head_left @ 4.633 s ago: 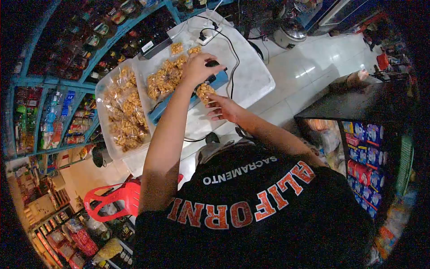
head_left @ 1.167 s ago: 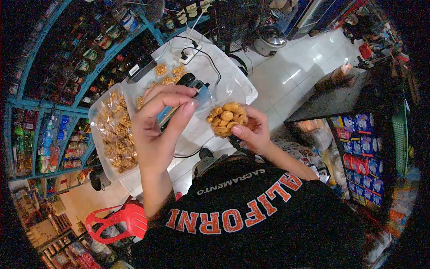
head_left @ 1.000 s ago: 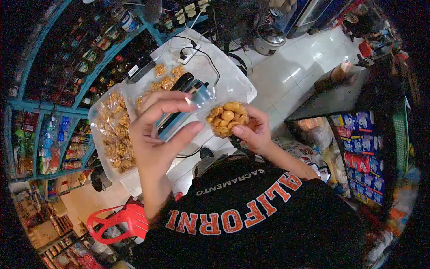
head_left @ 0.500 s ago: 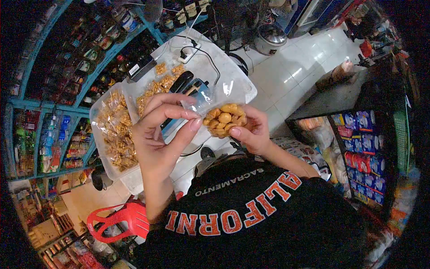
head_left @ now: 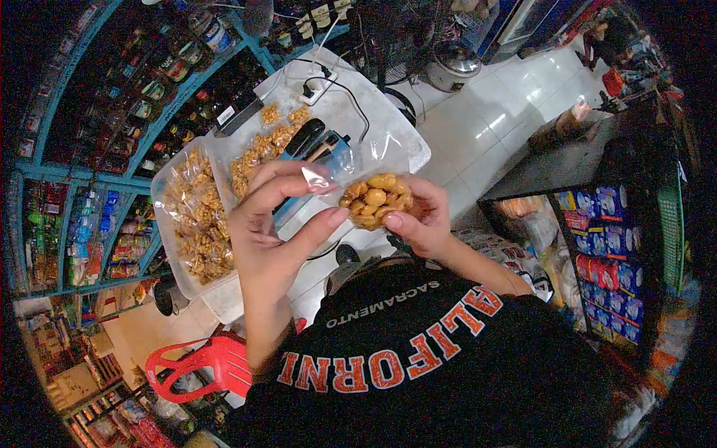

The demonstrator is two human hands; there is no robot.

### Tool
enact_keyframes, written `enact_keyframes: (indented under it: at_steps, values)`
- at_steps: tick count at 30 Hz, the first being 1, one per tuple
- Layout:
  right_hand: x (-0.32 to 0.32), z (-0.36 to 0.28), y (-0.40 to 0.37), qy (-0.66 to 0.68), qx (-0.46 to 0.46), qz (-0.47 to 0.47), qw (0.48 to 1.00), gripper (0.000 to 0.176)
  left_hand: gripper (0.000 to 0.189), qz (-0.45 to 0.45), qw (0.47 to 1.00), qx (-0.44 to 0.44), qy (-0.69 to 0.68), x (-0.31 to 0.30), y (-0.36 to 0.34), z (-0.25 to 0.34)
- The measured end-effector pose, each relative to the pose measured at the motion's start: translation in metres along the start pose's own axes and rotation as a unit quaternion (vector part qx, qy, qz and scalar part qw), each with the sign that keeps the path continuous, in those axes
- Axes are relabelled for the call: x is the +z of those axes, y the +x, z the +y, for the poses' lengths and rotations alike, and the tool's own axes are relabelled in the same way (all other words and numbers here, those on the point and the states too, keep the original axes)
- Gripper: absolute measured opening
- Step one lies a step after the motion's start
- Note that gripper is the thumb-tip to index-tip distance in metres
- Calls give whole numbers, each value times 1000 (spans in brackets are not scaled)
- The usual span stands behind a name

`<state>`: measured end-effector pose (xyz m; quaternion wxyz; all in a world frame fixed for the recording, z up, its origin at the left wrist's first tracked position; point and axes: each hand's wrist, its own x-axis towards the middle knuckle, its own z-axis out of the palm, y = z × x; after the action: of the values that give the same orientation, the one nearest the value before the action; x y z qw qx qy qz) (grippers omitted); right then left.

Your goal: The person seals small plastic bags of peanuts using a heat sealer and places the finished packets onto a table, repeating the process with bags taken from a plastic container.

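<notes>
Clear plastic bag (head_left: 373,200), filled with golden nuts, sits just above centre frame, held in the air over the white table (head_left: 396,138).

1. Right hand (head_left: 422,220): I read the fingers as curled together under and around the filled part of the bag, with the thumb across its lower edge.
2. Left hand (head_left: 272,231): forefinger and thumb close on the bag's empty clear top. The other fingers are folded behind. Glare on the film makes the exact thumb contact hard to confirm; it appears to touch.
3. Blue sealer (head_left: 325,149): lies on the table just behind the hands, cable running to a power strip (head_left: 314,91) in the upper centre.
4. Tray (head_left: 168,246): left of frame, loaded with filled bags, edge to edge with the table.
5. Red chair (head_left: 198,366): lower left, well apart.
</notes>
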<state>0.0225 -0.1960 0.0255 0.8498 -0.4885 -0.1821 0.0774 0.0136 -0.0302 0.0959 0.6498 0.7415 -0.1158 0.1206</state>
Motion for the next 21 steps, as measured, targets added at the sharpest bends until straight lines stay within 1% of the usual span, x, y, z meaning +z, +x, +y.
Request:
enact_keyframes:
  at_steps: [8,13,17,19,21]
  values:
    - [-1,3,1,-18,-10,-11,1000,27,18,0,1000,-1,-11,4,2,1]
    - [3,1,2,-6,-11,-10,1000,29,14,23,999,-23,-35,5,1,3]
    - [2,2,2,-16,-3,-9,1000,29,14,7,1000,-17,-12,3,1,5]
    - [1,2,2,-24,-18,-13,999,29,15,4,1000,-13,10,2,1,5]
    - [0,3,2,-26,-19,-12,999,28,17,2,1000,-7,3,2,2,5]
